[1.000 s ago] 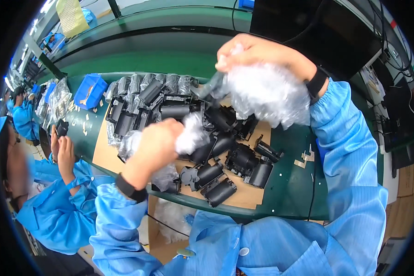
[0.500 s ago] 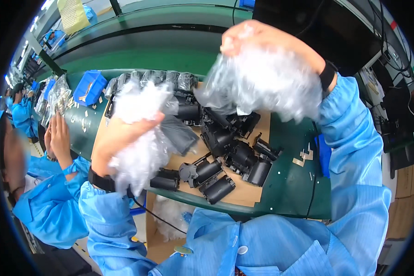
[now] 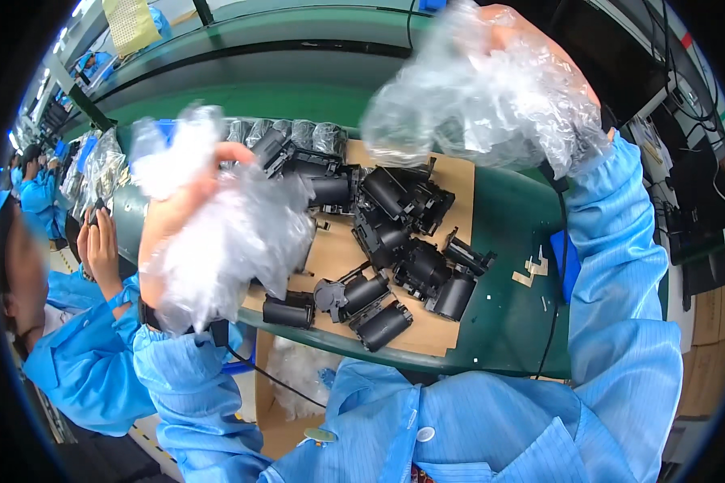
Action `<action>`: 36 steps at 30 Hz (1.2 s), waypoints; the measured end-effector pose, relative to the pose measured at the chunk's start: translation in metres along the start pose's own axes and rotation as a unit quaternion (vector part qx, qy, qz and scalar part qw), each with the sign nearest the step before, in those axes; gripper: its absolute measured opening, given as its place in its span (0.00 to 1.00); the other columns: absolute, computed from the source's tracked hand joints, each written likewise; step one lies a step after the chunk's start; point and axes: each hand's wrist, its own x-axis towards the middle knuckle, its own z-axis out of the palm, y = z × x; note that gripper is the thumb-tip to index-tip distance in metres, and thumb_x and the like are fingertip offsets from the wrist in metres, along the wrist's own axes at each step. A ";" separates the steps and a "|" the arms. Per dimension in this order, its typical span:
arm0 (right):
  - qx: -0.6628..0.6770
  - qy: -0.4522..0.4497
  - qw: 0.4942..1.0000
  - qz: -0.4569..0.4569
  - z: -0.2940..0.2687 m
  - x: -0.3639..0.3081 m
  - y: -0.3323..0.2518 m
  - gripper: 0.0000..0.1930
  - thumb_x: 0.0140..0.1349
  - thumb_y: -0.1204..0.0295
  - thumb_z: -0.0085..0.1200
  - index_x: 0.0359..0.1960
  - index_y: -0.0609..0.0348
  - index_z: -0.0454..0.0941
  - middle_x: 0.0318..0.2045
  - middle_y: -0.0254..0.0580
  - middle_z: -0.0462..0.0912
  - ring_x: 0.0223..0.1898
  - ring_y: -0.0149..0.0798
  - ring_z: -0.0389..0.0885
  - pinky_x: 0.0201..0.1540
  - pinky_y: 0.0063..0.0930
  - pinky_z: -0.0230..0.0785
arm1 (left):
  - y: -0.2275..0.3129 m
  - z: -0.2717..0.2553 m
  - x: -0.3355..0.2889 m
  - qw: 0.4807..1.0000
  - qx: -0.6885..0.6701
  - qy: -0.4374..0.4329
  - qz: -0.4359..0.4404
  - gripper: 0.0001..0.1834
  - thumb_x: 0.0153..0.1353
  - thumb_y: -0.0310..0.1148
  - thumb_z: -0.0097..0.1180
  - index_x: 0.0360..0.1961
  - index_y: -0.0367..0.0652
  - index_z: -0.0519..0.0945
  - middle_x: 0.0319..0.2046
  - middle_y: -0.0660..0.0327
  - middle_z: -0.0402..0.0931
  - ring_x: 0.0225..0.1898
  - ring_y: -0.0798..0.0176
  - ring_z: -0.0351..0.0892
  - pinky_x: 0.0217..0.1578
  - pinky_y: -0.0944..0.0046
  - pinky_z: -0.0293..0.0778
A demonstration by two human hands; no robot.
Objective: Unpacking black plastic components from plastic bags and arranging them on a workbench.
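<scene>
My left hand (image 3: 177,211) is closed round a bunch of crumpled clear plastic bags (image 3: 238,237), held above the left end of the cardboard sheet. Up at the right, my right hand (image 3: 532,44) grips another wad of clear plastic bags (image 3: 475,109), raised higher than the left one. Its fingers are partly covered by the film. Below and between both hands, several black cylindrical parts with brackets (image 3: 383,326) lie heaped on a brown cardboard sheet (image 3: 427,344). The left wad hides the sheet's left side.
Bagged dark parts (image 3: 302,135) stand in a row along the far side of the green table (image 3: 499,322). A blue bin (image 3: 566,266) is at the right, near small tan scraps (image 3: 530,272). Under the edge sits a carton of plastic film (image 3: 290,386). A co-worker's hands (image 3: 98,249) are at left.
My right hand has risen with its bags, and my left hand has moved left. The dark bagged thing beside the left wad no longer shows there; more bare black parts show at the heap's far side.
</scene>
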 end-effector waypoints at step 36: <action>-0.417 -0.074 0.903 -0.076 0.114 0.127 0.098 0.10 0.57 0.65 0.56 0.29 0.59 0.81 0.25 0.53 0.80 0.33 0.56 0.80 0.37 0.48 0.71 | -0.042 -0.184 -0.035 0.727 0.617 0.287 -0.096 0.18 0.48 0.36 0.66 0.37 0.34 0.81 0.30 0.44 0.81 0.35 0.42 0.82 0.36 0.54 0.75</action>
